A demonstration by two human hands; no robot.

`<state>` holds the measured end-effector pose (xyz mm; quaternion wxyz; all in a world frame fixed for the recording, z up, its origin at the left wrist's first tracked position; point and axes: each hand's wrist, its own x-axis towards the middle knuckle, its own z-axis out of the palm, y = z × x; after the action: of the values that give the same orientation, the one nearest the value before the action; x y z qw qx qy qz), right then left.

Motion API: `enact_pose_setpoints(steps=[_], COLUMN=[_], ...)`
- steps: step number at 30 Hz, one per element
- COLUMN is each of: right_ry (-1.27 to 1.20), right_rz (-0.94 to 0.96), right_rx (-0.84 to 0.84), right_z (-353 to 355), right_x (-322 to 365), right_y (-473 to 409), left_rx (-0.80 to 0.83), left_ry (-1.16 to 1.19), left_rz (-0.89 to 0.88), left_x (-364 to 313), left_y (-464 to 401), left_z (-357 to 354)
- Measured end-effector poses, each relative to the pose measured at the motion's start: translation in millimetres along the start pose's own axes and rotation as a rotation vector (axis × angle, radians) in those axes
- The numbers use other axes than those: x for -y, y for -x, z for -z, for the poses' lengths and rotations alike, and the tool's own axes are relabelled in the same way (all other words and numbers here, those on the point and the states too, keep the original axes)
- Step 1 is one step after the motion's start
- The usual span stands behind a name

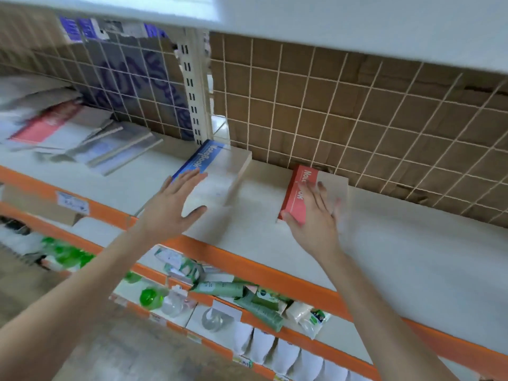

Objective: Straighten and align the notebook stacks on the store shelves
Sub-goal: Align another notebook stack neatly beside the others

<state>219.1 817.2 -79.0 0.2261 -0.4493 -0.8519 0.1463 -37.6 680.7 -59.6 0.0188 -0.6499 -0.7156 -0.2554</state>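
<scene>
"NoteBook" runs along the blue notebook stack point(211, 171) — and the red notebook stack point(308, 193).

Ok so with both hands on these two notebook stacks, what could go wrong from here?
1. The right hand lies flat on the red notebook stack, which sits skewed against the wire grid; pushing could jam a corner into it.
2. The left hand is open at the blue notebook stack; sliding it might fan the stack.
3. The loose pile to the left looks ready to slide.
</scene>
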Motion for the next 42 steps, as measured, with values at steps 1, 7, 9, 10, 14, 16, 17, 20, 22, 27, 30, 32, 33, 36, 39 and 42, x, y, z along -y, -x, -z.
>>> enact_pose_setpoints(steps=[1,7,9,10,14,16,17,20,22,27,30,32,33,36,39,42], right_ry=[-0.018,0.104,0.134,0.14,0.103,0.096,0.089,0.066,0.061,0.077,-0.001,-0.062,-0.103,-0.106,-0.052,0.01], right_rz=[0.032,0.158,0.154,0.157,0.174,0.191,0.197,0.184,0.149,0.118,0.118,0.158,0.172,0.163,0.148,0.159], right_rx=[0.022,0.183,0.209,0.214,0.243,0.262,0.26,0.241,0.254,0.231,0.207,0.189,0.186,0.248,0.348,0.461], right_z=[-8.2,-76.9,-101.8,-115.4,-172.5,-198.1,-209.1,-233.5,-243.9,-260.2,-269.3,-275.5,-278.4,-288.5,-297.5,-304.4], right_x=[19.2,139.0,184.4,208.6,308.5,353.0,370.9,404.8,414.1,426.6,431.6,435.7,438.5,447.5,451.4,451.1], right_y=[-4.9,-26.3,-35.1,-39.1,-51.9,-56.7,-59.5,-69.8,-81.8,-128.6,-157.9,-177.1,-186.3,-208.2,-225.9,-234.8], left_rx=[0.008,0.025,0.012,0.004,0.009,0.047,0.07,0.096,0.088,0.121,0.15,0.151,0.152,0.187,0.247,0.331], left_ry=[-0.04,-0.231,-0.261,-0.272,-0.292,-0.298,-0.301,-0.283,-0.259,-0.187,-0.169,-0.189,-0.199,-0.242,-0.305,-0.38], left_rz=[0.026,0.146,0.185,0.204,0.27,0.285,0.286,0.3,0.309,0.28,0.232,0.19,0.171,0.093,0.019,-0.001], left_x=[13.2,115.0,155.9,177.1,255.5,289.2,305.8,348.7,368.5,399.8,412.9,420.7,424.0,432.7,444.7,460.1], left_y=[10.6,78.0,95.1,103.0,133.8,148.1,153.3,158.9,154.5,117.0,79.8,51.7,37.9,4.7,-16.2,-27.2], left_z=[12.1,89.4,115.1,127.6,173.2,191.5,198.9,213.4,216.5,203.5,194.4,190.4,188.8,183.4,178.7,175.0])
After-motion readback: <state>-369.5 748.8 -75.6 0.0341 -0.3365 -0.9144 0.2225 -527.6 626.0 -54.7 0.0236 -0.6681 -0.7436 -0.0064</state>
